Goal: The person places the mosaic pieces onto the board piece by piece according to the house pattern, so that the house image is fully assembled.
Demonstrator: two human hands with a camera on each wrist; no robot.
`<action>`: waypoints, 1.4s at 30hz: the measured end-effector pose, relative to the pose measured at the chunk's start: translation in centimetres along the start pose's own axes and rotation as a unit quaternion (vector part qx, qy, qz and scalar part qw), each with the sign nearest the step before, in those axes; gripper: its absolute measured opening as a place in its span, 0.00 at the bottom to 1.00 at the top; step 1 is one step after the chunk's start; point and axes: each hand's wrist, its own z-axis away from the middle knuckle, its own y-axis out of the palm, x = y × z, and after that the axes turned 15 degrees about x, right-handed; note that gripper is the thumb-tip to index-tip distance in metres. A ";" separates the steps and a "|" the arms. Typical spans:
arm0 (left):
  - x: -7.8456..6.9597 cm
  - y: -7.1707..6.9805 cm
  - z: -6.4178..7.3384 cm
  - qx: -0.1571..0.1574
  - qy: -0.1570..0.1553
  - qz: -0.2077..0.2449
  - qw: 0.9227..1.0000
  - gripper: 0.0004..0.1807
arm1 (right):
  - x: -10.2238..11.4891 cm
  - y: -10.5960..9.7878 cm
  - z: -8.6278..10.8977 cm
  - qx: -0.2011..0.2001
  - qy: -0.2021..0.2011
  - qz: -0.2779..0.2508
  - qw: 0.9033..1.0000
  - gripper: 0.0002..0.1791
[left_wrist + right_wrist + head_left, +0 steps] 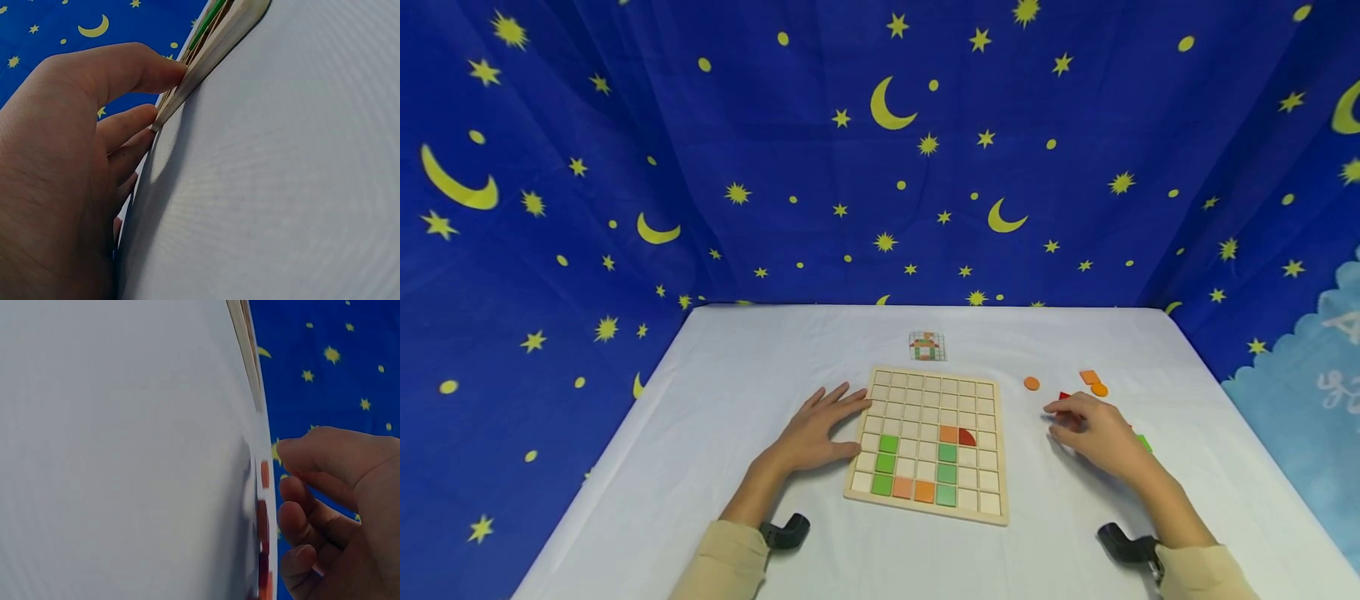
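Note:
A wooden grid board [911, 412] lies on the table, tilted slightly. My left hand [820, 429] rests at its left edge with spread fingers; in the left wrist view the thumb and fingertips touch the board's side [206, 69]. Light green squares [886, 463], darker green squares [947, 474], an orange square [924, 492], salmon squares [902, 487] and a red quarter circle [967, 437] sit in its cells. My right hand [1097, 433], fingers loosely bent, hovers over loose pieces right of the board, close to a red piece [1064, 397]. Nothing shows between its fingers.
Beyond the board lies a small pattern card [927, 346]. Orange discs [1032, 383] and an orange square [1089, 377] lie at the right, with a green piece [1144, 443] partly behind my right hand. A blue star-and-moon curtain [850, 167] surrounds the white table [760, 350].

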 end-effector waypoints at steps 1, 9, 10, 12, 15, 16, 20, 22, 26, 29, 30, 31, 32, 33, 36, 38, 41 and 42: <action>0.0 0.0 0.0 0.000 0.000 0.000 1.000 0.40 | -0.3 -0.1 0.0 -0.002 0.004 -0.003 1.000 0.15; 0.0 0.0 0.0 -0.002 0.001 -0.003 1.000 0.40 | -2.1 -0.4 0.1 -0.023 0.028 0.003 0.999 0.16; 0.0 0.0 0.0 -0.002 0.001 -0.002 1.000 0.40 | -2.3 -0.4 0.0 -0.025 0.032 0.006 0.999 0.17; 0.0 0.0 0.1 -0.001 0.000 -0.002 1.000 0.40 | -2.5 -0.4 -0.1 -0.027 0.040 0.010 0.999 0.18; -0.1 0.0 0.1 0.000 -0.001 -0.002 1.000 0.40 | -2.7 -0.4 -0.2 -0.032 0.045 0.016 0.998 0.20; -0.1 0.0 0.1 -0.001 -0.002 -0.001 1.000 0.40 | -2.7 -0.4 -0.2 -0.032 0.046 0.017 0.998 0.20; -0.1 0.0 0.0 0.003 -0.004 -0.001 1.000 0.40 | -2.6 -0.4 -0.3 -0.027 0.049 0.017 0.998 0.18; -0.1 -0.1 0.0 0.004 -0.006 -0.001 1.000 0.40 | -2.6 -0.4 -0.3 -0.023 0.052 0.017 0.998 0.17; -0.1 0.0 0.1 0.004 -0.008 0.001 1.000 0.40 | -2.5 -0.4 -0.4 -0.019 0.054 0.018 0.998 0.15; -0.1 0.0 0.0 0.003 -0.006 0.000 1.000 0.40 | -2.4 -0.4 -0.4 -0.016 0.057 0.019 0.998 0.14; -0.1 0.0 0.0 0.003 -0.006 0.001 1.000 0.40 | -2.4 -0.4 -0.4 -0.014 0.057 0.018 0.998 0.14; -0.1 0.0 0.0 0.003 -0.006 0.000 1.000 0.40 | -2.3 -0.4 -0.4 -0.013 0.058 0.018 0.998 0.14; -0.1 0.0 0.0 0.004 -0.006 0.000 1.000 0.40 | -2.3 -0.4 -0.4 -0.011 0.058 0.018 0.998 0.14; -0.1 0.0 0.0 0.004 -0.006 0.001 1.000 0.40 | -2.3 -0.4 -0.4 -0.009 0.059 0.017 0.998 0.14; -0.1 0.0 0.0 0.004 -0.009 0.000 1.000 0.40 | -2.2 -0.4 -0.4 -0.005 0.058 0.015 0.998 0.15; 0.0 0.1 -0.1 0.004 -0.011 -0.002 1.000 0.40 | -2.2 -0.4 -0.4 -0.004 0.056 0.014 0.998 0.15; 0.0 0.0 -0.1 0.004 -0.012 -0.003 1.000 0.40 | -2.3 -0.3 -0.4 -0.006 0.052 0.015 0.999 0.15; 0.0 0.0 -0.1 0.004 -0.012 -0.003 1.000 0.40 | -2.3 -0.3 -0.4 -0.007 0.049 0.016 0.999 0.15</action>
